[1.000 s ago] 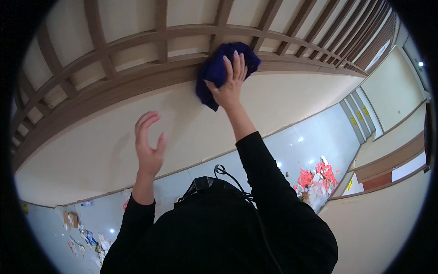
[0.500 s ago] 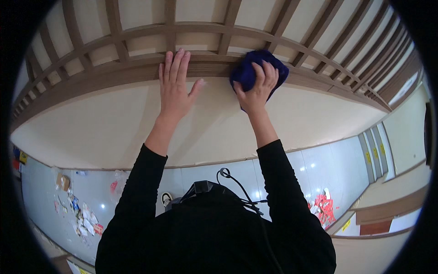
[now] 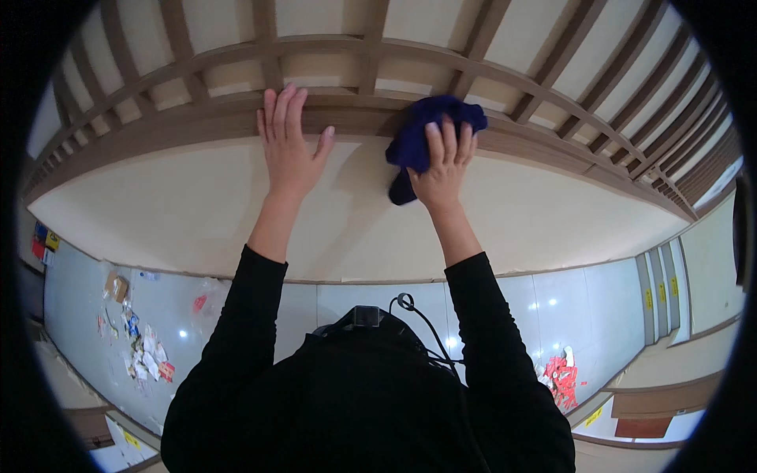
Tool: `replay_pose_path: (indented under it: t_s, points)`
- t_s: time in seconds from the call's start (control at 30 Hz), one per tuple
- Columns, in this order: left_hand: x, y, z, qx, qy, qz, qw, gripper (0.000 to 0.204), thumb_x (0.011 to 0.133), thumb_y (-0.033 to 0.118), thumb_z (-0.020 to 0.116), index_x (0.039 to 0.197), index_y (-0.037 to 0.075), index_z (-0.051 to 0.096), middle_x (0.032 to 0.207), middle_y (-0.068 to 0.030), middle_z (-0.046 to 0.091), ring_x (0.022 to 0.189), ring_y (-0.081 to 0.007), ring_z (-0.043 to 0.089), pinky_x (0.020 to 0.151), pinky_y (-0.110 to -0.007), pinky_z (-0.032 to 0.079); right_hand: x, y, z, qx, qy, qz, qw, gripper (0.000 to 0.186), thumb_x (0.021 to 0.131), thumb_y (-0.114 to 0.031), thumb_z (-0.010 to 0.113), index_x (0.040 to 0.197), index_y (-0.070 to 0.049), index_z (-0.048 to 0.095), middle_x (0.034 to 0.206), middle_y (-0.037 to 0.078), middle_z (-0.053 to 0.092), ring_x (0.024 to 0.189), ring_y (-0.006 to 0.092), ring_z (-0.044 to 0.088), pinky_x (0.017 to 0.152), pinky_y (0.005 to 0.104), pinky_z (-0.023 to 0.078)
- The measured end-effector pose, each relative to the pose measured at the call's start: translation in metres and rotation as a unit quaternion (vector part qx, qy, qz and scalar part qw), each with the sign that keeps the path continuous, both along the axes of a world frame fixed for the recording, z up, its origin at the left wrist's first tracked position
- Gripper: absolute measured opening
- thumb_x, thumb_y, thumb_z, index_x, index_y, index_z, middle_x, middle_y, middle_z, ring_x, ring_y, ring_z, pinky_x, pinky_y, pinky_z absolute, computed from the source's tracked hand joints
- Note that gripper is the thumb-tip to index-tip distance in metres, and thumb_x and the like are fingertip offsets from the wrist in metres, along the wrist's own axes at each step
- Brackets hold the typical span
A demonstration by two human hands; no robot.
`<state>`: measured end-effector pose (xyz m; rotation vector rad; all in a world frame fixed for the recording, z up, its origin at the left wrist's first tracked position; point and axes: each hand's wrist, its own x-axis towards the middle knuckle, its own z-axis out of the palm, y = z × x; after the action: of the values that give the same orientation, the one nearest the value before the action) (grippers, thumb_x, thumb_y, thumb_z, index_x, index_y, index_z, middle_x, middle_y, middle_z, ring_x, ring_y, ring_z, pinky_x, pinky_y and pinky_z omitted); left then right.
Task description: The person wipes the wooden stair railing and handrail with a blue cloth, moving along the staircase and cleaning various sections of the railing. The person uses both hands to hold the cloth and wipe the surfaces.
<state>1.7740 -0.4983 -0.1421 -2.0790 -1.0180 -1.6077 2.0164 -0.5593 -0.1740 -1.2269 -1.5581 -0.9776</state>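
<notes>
Left hand point(image 3: 288, 158): back uppermost, laid against the wooden rail, fingers straight and nearly together, thumb held out to the side; nothing seen in its grasp.
Right hand point(image 3: 443, 169): has hold of a cloth, fingers part-bent and slightly apart over it; how much is bunched in the palm, I cannot tell from here.
Cloth point(image 3: 410, 142): one, dark blue, crumpled, under the right hand and against the rail; a loose fold hangs below onto the wall face.
Wooden rail point(image 3: 347, 120): brown, running lengthwise under both hands, appearing bowed.
Lattice point(image 3: 371, 63): brown bars, crossed, just beyond the rail, pale panels behind.
Wall face point(image 3: 347, 221): cream, plain, between rail and floor.
Sleeves point(image 3: 497, 323): a pair, black, reaching to the wrists.
Cable point(image 3: 430, 327): black, looped near the wearer's chest.
Floor point(image 3: 583, 307): pale, glossy tiles.
Box point(image 3: 117, 288): brown, small, on the floor at left.
Litter point(image 3: 146, 359): mixed scraps, near the box.
Red scraps point(image 3: 564, 386): one heap, floor at right.
Steps point(image 3: 661, 296): grey, yellow labels, far right.
</notes>
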Motion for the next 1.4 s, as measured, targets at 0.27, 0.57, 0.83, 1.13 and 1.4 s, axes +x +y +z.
replay_pose_path:
  t_s: [0.27,0.57,0.83,1.13,1.4]
  points:
    - [0.004,0.01,-0.012,0.023,-0.008,0.005,1.0,0.075,0.08,0.022,0.07,0.142,0.01,0.03,0.149,-0.0099,0.029,0.144,-0.0351,0.015,0.115,-0.055,0.012,0.048,-0.026,0.03,0.068,0.077,-0.109,0.989,0.075,0.063,-0.021,0.066,0.134,-0.007,0.045,0.134,0.012,0.049,0.132,0.0369,0.035,0.114,0.0528,0.013]
    - [0.007,0.015,-0.016,0.026,0.003,0.012,1.0,0.075,0.082,0.023,0.069,0.143,0.009,0.028,0.149,-0.0122,0.028,0.142,-0.0391,0.015,0.115,-0.056,0.011,0.054,0.0,0.036,0.109,0.049,-0.036,0.992,0.069,0.065,-0.032,0.07,0.127,-0.012,0.049,0.127,0.011,0.052,0.121,0.0328,0.042,0.107,0.0485,0.026]
    - [0.01,0.02,-0.018,0.029,0.025,0.04,0.998,0.075,0.083,0.026,0.068,0.144,0.008,0.028,0.15,-0.0139,0.028,0.142,-0.0407,0.016,0.115,-0.056,0.013,0.114,0.012,-0.013,0.201,0.209,-0.092,0.953,0.07,0.082,-0.029,0.064,0.139,-0.001,0.035,0.138,0.022,0.037,0.128,0.0412,0.034,0.11,0.0514,0.022]
    - [0.023,-0.003,-0.004,0.002,-0.037,-0.005,0.999,0.07,0.081,0.008,0.067,0.142,0.006,0.033,0.149,-0.0165,0.032,0.142,-0.0417,0.017,0.115,-0.054,0.015,0.147,-0.018,0.039,0.136,0.071,-0.121,0.981,0.064,0.074,-0.046,0.06,0.125,-0.009,0.05,0.118,0.013,0.055,0.12,0.0363,0.043,0.108,0.0501,0.023]
    - [0.083,-0.038,0.001,0.05,-0.115,-0.074,0.989,0.065,0.08,0.009,0.063,0.139,0.001,0.037,0.15,-0.0182,0.032,0.143,-0.0399,0.017,0.116,-0.052,0.014,0.143,0.004,0.01,0.211,0.149,-0.046,0.965,0.068,0.075,-0.033,0.062,0.134,-0.008,0.042,0.135,0.016,0.043,0.127,0.0395,0.035,0.109,0.0529,0.021]
